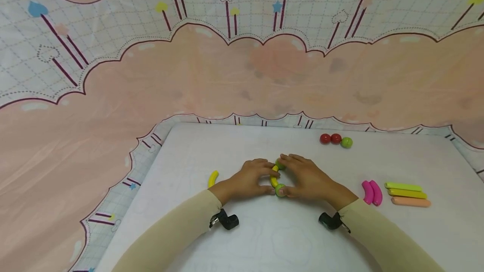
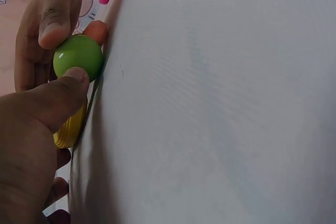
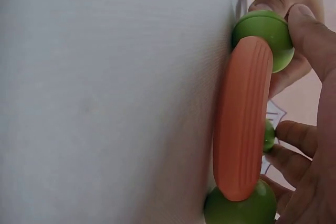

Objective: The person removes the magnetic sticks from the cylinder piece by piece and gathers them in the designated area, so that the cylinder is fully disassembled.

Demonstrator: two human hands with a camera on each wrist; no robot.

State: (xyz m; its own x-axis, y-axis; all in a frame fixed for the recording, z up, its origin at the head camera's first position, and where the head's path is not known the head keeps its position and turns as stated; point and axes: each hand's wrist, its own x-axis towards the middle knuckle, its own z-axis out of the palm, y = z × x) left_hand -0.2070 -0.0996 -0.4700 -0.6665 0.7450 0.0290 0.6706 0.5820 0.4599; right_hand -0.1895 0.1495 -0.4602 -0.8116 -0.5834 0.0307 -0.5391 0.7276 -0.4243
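Both hands work on a toy piece of green balls and rods lying on the white tabletop. My left hand (image 1: 251,178) grips the curved yellow rod (image 1: 274,180), its thumb on the near green ball (image 2: 79,57). My right hand (image 1: 308,179) spans the near and far ends, with the thumb at that same near ball and fingertips on the far green ball (image 1: 280,164). An orange rod (image 3: 242,119) runs from the near ball to another green ball (image 3: 241,207); in the head view the right hand hides this rod.
Another curved yellow rod (image 1: 213,178) lies beside the left wrist. Two red balls (image 1: 330,139) and a green ball (image 1: 346,142) sit in a row at the back. Pink curved rods (image 1: 372,192) and straight rods (image 1: 407,194) lie at the right. A patterned cloth (image 1: 242,79) hangs behind the table.
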